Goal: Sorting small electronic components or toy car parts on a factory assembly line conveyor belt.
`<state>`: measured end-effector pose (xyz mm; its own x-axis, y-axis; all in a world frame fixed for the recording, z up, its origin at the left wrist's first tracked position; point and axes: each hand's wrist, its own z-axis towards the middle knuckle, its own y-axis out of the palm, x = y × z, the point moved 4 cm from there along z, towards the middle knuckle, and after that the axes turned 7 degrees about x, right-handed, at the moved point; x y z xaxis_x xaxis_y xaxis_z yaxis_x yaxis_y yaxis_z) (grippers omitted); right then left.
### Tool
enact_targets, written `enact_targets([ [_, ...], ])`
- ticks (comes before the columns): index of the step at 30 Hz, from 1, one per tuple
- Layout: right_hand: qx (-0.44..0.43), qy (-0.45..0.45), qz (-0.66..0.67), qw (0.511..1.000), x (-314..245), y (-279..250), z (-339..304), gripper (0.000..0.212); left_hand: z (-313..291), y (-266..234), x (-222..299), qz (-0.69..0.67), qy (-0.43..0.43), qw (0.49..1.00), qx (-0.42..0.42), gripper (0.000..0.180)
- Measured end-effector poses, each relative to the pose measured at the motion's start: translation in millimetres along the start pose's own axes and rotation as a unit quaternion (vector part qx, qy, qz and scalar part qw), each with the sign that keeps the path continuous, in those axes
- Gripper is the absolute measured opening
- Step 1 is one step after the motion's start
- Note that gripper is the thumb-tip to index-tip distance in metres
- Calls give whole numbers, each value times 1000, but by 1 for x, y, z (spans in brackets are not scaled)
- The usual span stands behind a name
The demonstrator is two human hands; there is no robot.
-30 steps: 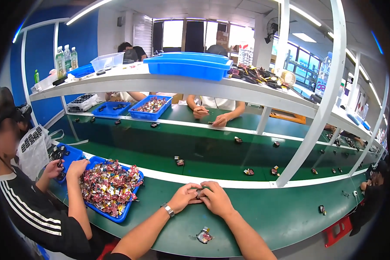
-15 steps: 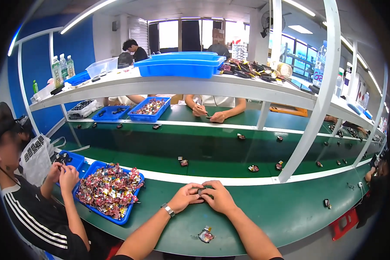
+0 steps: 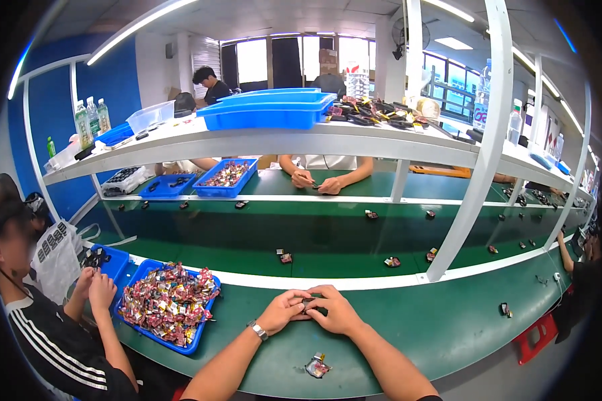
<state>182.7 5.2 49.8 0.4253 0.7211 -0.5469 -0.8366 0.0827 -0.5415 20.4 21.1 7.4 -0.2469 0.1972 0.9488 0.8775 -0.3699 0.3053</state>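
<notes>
My left hand point(image 3: 282, 311) and my right hand point(image 3: 334, 309) meet over the green table point(image 3: 408, 327), fingers pinched together on a small dark part point(image 3: 308, 303) held between them. A wristwatch sits on my left wrist. A crumpled red and silver wrapper point(image 3: 316, 366) lies on the table just in front of my forearms. To my left stands a blue tray point(image 3: 197, 334) heaped with small red and silver packets point(image 3: 167, 302).
A person in a black striped top point(image 3: 53, 334) works at my left beside the tray. Across the green conveyor belt point(image 3: 328, 234), dotted with small dark parts, another person's hands point(image 3: 318, 182) rest. White shelves above carry blue bins point(image 3: 267, 110), bottles and cables. A white post point(image 3: 471, 180) rises at right.
The view has tilted upward a little, so my hands sit lower in the picture. My hands stay joined on the small part. The neighbour's hands have shifted slightly.
</notes>
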Motion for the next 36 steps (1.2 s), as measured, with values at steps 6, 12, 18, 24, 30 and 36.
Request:
enact_targets([
  [6,40,32,-14,999,2,7,-2,12,2,-3,-1,-17,-2,1000,6,27],
  [12,58,22,-1,998,0,8,-3,13,2,-7,-4,-32,10,999,-2,26],
  [18,79,40,-3,996,-1,12,-5,14,2,-5,-3,-32,-2,999,3,26],
  [24,105,35,-35,993,-7,12,-7,15,1,-5,-5,-26,2,1000,10,27],
  [30,130,64,-17,989,-7,17,-9,17,2,-6,-7,-29,10,1000,4,27],
  [36,136,4,-28,990,-22,13,-2,19,1,-15,-9,-67,30,997,9,26],
])
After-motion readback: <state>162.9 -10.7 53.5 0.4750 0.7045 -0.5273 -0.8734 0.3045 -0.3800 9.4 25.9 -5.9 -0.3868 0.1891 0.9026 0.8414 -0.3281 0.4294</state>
